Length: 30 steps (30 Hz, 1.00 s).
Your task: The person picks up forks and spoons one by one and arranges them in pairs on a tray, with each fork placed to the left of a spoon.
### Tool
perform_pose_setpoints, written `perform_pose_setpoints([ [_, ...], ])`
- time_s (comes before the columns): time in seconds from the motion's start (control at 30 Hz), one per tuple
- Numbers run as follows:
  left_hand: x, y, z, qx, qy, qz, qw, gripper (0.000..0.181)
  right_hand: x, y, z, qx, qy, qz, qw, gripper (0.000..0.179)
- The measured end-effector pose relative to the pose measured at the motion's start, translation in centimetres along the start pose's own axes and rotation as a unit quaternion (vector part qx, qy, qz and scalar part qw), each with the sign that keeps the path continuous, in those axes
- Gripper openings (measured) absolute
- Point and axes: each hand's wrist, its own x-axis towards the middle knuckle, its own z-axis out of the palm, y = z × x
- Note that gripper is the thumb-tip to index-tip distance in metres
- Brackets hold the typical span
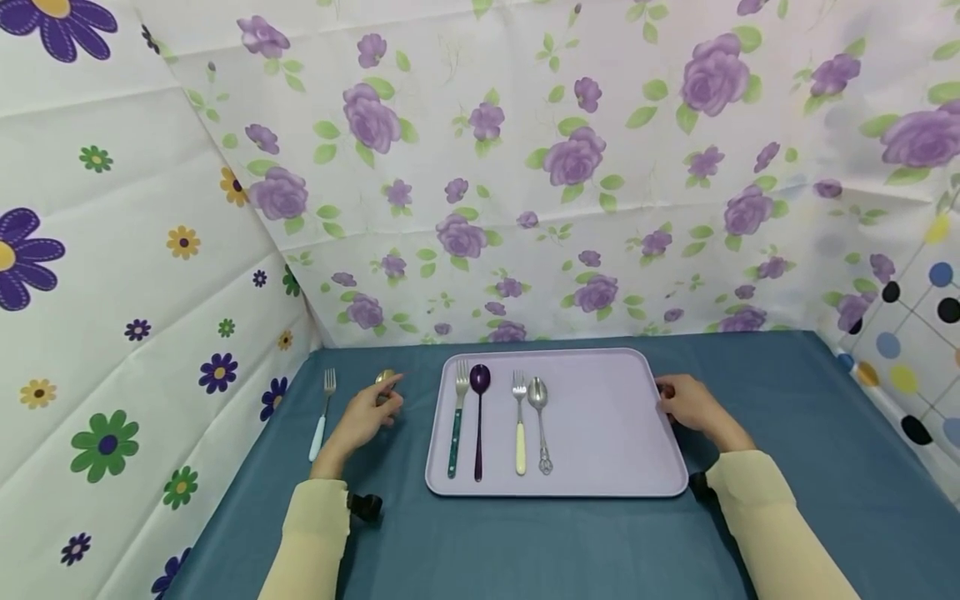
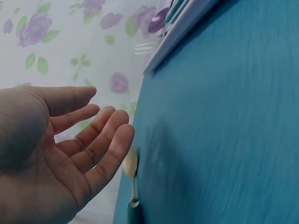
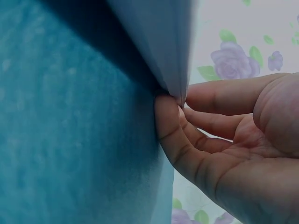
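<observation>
My left hand (image 1: 366, 417) hovers left of the tray, fingers spread and loosely bent, holding nothing. Just beyond its fingers lies a spoon (image 1: 385, 375), mostly hidden by the hand in the head view; the left wrist view shows its pale gold bowl (image 2: 131, 164) and dark green handle (image 2: 134, 213). On the right, my right hand (image 1: 693, 402) pinches the rim of a lilac tray (image 1: 600, 425), with thumb and fingers at its edge. In the tray stand side by side a green-handled fork (image 1: 455, 433), a purple spoon (image 1: 478, 425), a yellow-handled fork (image 1: 521, 442) and a silver spoon (image 1: 542, 425).
A fork with a pale blue handle (image 1: 318, 435) lies on the blue tablecloth (image 1: 525, 550), left of my left hand. Flowered sheets hang behind the table (image 1: 465, 233) and along its left side (image 1: 150, 292). A dotted sheet (image 1: 907, 350) borders the right.
</observation>
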Motion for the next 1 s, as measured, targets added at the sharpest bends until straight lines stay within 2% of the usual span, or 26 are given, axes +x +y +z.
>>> perform_pose_setpoints([
  [0.3,-1.5,-0.2,-3.0,-0.008,0.007,-0.024,0.9996,0.054,0.2,0.1,-0.1,0.001,-0.009,0.011,0.9999,0.051],
  [0.5,-1.9,-0.1,-4.5,0.002,0.012,-0.024,0.9996,0.054,0.2,-0.1,-0.1,0.0,-0.01,0.019,0.9998,0.05],
  [0.83,-2.3,-0.5,-6.0,0.016,0.012,-0.016,0.9997,0.054,0.1,0.1,0.0,0.001,-0.005,0.021,0.9998,0.048],
  [0.9,-2.4,-0.6,-6.2,0.033,0.018,-0.014,0.9992,0.054,0.1,0.1,0.0,0.003,-0.004,0.019,0.9998,0.048],
  [1.0,-2.6,-0.8,-6.5,0.092,0.038,-0.009,0.995,0.053,0.0,0.1,-0.1,0.004,-0.007,0.019,0.9998,0.049],
])
